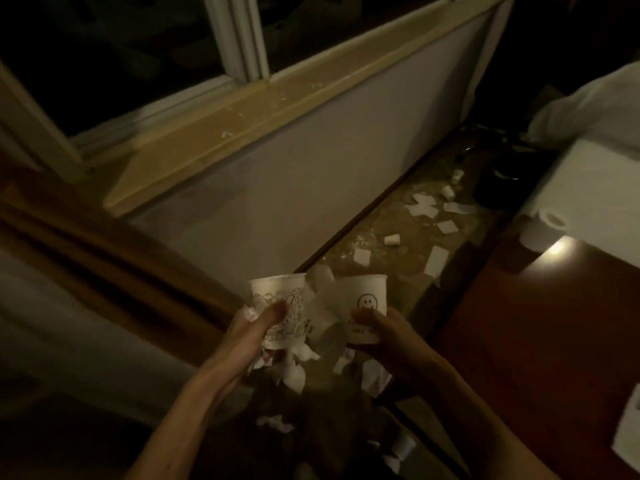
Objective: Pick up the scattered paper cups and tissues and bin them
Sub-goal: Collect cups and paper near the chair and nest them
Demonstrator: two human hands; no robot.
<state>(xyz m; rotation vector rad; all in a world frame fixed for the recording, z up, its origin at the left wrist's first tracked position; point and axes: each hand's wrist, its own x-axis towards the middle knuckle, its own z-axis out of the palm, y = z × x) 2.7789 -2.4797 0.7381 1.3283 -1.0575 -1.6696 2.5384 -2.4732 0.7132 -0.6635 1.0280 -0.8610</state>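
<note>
Dim room, floor (391, 216) at centre right littered with tissues (420, 204) and a cup (392, 239).
Lower centre: left hand (254, 329) has its grip round a printed cup (277, 296) and crumpled wad (296, 355); right hand (388, 337) grips a smiley cup (363, 292).

Left hand (258, 327) and right hand (384, 336): both bare. Left forearm (194, 403) and right forearm (460, 403) bare up to the lower frame edge, slender, narrowing at the wrists. Thumbs long and thin (light dim; nails and finer surface detail not resolvable). Clothing: cannot tell, out of frame.
</note>
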